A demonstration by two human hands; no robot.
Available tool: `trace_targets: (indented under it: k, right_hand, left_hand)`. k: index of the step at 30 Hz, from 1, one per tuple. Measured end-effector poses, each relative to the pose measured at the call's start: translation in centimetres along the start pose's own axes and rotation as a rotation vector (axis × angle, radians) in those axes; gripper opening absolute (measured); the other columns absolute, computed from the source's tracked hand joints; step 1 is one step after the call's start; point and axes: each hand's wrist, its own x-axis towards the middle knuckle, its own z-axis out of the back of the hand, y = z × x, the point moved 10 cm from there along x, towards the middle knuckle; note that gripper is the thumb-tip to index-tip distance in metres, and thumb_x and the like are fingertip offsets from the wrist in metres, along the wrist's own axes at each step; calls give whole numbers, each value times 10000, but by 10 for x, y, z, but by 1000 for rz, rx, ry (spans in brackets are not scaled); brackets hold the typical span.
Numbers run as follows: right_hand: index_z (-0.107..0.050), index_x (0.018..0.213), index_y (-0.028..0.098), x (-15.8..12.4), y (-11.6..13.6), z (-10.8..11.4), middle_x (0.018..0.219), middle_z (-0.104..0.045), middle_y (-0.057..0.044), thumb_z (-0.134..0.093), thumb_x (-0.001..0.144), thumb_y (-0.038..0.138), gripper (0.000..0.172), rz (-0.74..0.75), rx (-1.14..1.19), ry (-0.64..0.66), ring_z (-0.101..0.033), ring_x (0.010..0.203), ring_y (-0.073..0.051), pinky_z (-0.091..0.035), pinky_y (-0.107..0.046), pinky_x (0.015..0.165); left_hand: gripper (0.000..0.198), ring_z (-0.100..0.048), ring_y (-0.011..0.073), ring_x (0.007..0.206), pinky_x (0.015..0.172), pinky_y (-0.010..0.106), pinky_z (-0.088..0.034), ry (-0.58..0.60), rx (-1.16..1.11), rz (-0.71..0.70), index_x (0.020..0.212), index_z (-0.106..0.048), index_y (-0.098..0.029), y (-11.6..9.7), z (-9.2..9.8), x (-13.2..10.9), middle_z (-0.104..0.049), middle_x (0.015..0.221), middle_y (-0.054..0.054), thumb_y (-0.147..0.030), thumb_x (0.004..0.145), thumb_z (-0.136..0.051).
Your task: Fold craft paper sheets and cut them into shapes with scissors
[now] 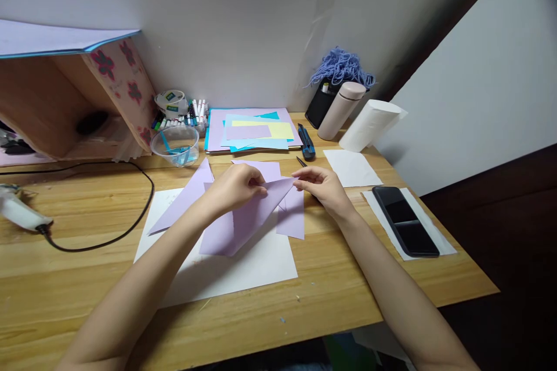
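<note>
Both hands hold one folded sheet of purple paper (255, 217), tilted up a little over the desk. My left hand (241, 185) pinches its upper edge near the middle. At the sheet's right corner, my right hand (322, 185) grips the tip between thumb and fingers. Below lies a large white sheet (235, 272) on the desk. A folded purple triangle (185, 203) rests to the left, partly behind my left wrist. Another purple piece with pencil lines (291, 223) lies to the right, under the held paper's edge. A dark pen tip (301, 161) shows behind my right hand.
A stack of coloured paper (252, 130) lies at the back beside a blue utility knife (306, 142). A clear tub (175, 148) and markers stand left, near a cardboard box (117, 93). A bottle (342, 110), paper roll (369, 124) and phone (405, 220) are right. A cord (143, 214) curves left.
</note>
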Motion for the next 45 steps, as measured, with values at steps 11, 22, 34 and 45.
trace_targets:
  k: [11, 22, 34, 45]
  right_hand:
    - [-690, 792, 191, 0, -22, 7, 756, -656, -7, -768, 579, 300, 252, -128, 244, -144, -585, 680, -104, -490, -242, 681]
    - [-670, 751, 164, -3, -22, 11, 663, -642, 10, -777, 569, 302, 252, -141, 340, -253, -581, 576, -78, -503, -220, 643]
    - [-629, 715, 169, -6, -8, 19, 622, -633, 1, -742, 608, 362, 248, -34, 235, -331, -598, 588, -110, -507, -251, 628]
    - [-668, 755, 168, -5, -11, 28, 634, -645, -4, -736, 623, 363, 245, -56, 288, -369, -604, 587, -101, -507, -229, 621]
  left_hand:
    - [142, -584, 161, 698, 592, 248, -390, -106, 25, -32, 729, -662, -175, -10, 10, -4, -681, 766, 32, -265, 735, -553]
    - [155, -579, 160, 689, 590, 249, -389, -132, 3, -21, 714, -651, -181, -11, 9, -2, -673, 753, 33, -289, 738, -542]
    - [299, -473, 119, 558, 501, 230, -288, -28, 50, -23, 619, -574, -156, -1, 10, 4, -561, 593, 9, -396, 776, -490]
    - [297, -477, 113, 573, 523, 225, -278, -11, 182, -184, 707, -638, -155, -5, 12, 5, -616, 646, 28, -370, 829, -474]
